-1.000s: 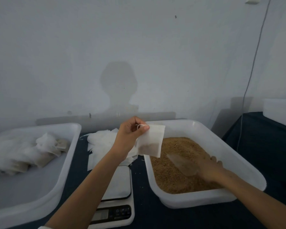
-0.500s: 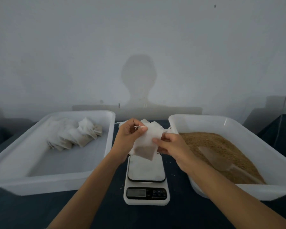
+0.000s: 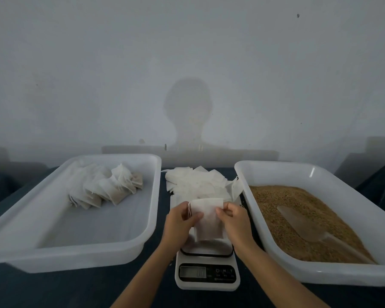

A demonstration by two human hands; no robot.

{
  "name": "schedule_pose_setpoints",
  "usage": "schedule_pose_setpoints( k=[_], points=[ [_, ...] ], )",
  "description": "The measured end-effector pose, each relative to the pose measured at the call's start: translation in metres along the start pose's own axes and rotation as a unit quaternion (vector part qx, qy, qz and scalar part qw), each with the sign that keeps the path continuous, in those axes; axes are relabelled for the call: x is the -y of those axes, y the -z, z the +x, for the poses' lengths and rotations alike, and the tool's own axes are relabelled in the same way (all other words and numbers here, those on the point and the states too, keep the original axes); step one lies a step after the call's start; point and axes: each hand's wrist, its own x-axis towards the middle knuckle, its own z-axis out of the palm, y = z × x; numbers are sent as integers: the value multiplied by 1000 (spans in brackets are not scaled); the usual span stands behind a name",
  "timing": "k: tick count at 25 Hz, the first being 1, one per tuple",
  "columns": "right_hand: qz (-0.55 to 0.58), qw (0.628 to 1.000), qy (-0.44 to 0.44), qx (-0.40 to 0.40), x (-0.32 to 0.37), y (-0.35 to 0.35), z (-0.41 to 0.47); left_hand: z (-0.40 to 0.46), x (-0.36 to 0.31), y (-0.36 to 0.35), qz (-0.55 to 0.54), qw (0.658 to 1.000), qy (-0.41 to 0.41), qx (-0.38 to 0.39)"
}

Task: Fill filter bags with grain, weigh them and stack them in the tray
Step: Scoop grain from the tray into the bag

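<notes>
Nearest: white digital scale on the dark table, grey display and black button panel; printed marks under the buttons too small to read. Above its platform both hands hold one filter bag, bag upright, clear of the scale. Left hand pinches the bag's left edge by the drawstring, thumb over the front; right hand pinches the right edge, fingers curled. Behind them, loose pile of empty bags. Left tray holds filled bags stacked at its far end. Right tray holds brown grain with clear scoop lying on it. Grey wall beyond.
</notes>
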Motion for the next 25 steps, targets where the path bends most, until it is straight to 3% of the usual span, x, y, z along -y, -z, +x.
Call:
schedule_pose_setpoints(
  k=[5, 8, 14, 25],
  points=[
    [-14, 1000, 19, -13, -17, -2, 0, 5, 9, -3, 96, 995, -13, 11],
    [3, 999, 36, -21, -13, 0, 2, 7, 7, -1, 61, 998, 1, 17],
    [37, 995, 76, -62, -4, 2, 7, 12, -1, 17, 11, 998, -28, -53],
    [25, 994, 69, -82, -7, 10, 12, 11, 2, 19, 37, 998, -24, -46]
  ],
)
